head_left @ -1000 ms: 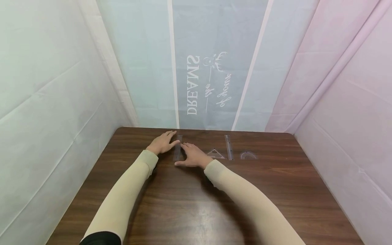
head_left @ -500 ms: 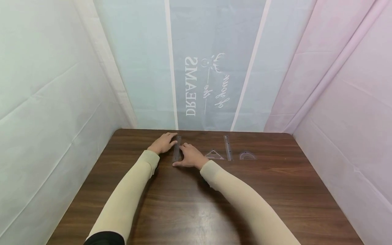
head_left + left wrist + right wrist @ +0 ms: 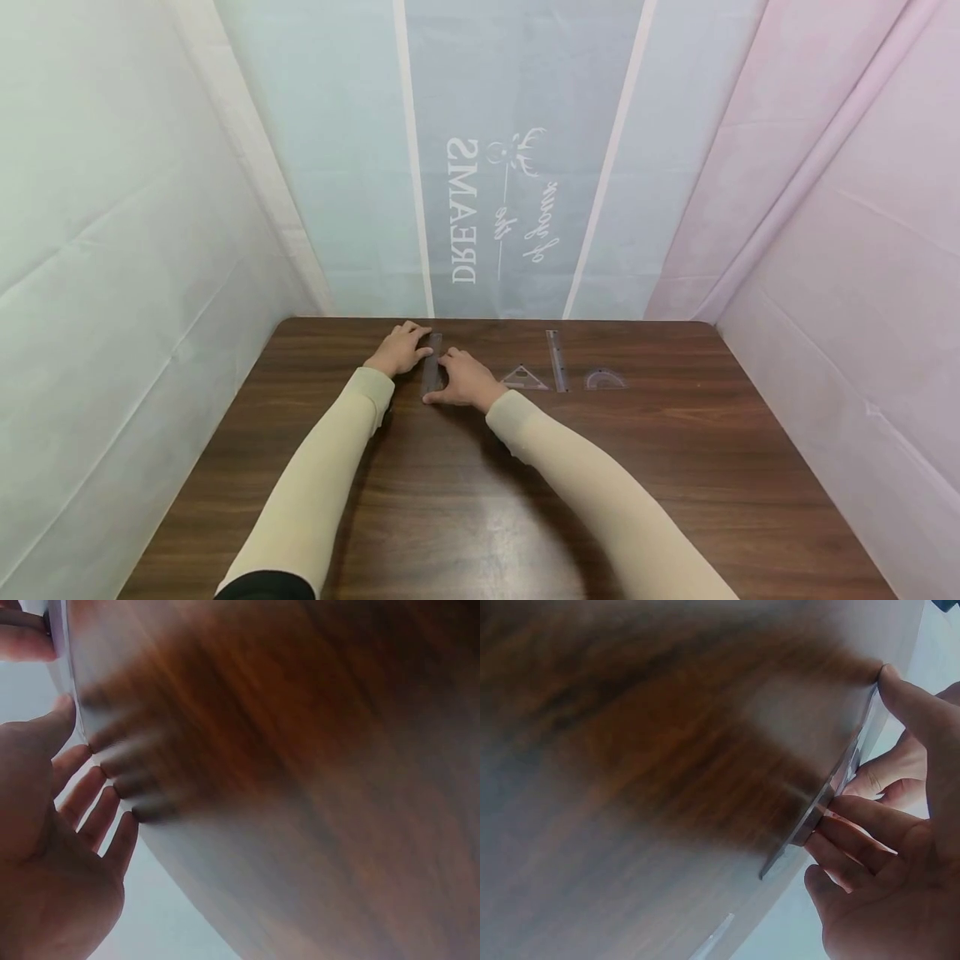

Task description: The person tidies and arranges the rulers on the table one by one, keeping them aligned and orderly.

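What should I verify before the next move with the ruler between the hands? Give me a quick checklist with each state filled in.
1. Left hand at the ruler's left side: ok.
2. Right hand at its right side: ok, with the thumb by the near end.
3. Ruler lying fully flat on the table: cannot tell.
4. Firm hold on the ruler: cannot tell; contact shows, pressure does not.
5. Triangle clear of the right wrist: cannot tell; they nearly meet in the head view.
6. Other ruler and protractor clear of both hands: ok.
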A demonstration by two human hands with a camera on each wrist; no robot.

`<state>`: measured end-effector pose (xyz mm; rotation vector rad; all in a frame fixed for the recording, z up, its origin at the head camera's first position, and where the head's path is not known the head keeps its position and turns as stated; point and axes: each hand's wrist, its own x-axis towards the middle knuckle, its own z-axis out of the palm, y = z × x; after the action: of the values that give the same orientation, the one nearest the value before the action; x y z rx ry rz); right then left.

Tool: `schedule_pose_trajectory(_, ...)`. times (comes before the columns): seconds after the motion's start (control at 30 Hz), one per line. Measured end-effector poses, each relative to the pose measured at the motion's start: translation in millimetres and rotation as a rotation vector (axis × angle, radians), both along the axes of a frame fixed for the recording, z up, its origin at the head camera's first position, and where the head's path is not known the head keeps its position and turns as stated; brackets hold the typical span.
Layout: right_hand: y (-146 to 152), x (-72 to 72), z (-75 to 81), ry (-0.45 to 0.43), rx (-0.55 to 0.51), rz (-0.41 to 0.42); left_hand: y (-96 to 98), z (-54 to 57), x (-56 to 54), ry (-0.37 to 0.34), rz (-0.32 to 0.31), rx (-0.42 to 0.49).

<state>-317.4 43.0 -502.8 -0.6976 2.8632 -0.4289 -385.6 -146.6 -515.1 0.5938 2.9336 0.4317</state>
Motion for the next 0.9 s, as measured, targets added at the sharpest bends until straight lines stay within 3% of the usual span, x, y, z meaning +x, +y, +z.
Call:
schedule_pose_trajectory(0.17,-1,-2.3,-2.2,0.023,0.015,-0.004,0.2,0.5,-1.1,-0.014,0.003,0.02)
schedule_pose_trajectory(0.53,-4,-2.9,-2.6,0.032,0.015,-0.005,-5.0,-11.0,-12.6,-0.019,0.017,0.025)
schedule_pose_trajectory(0.9,-3,-3.1,-6.3,0.019,0.02,-0.008,-0.2,-6.3,-4.8,-0.013,0.015,0.02)
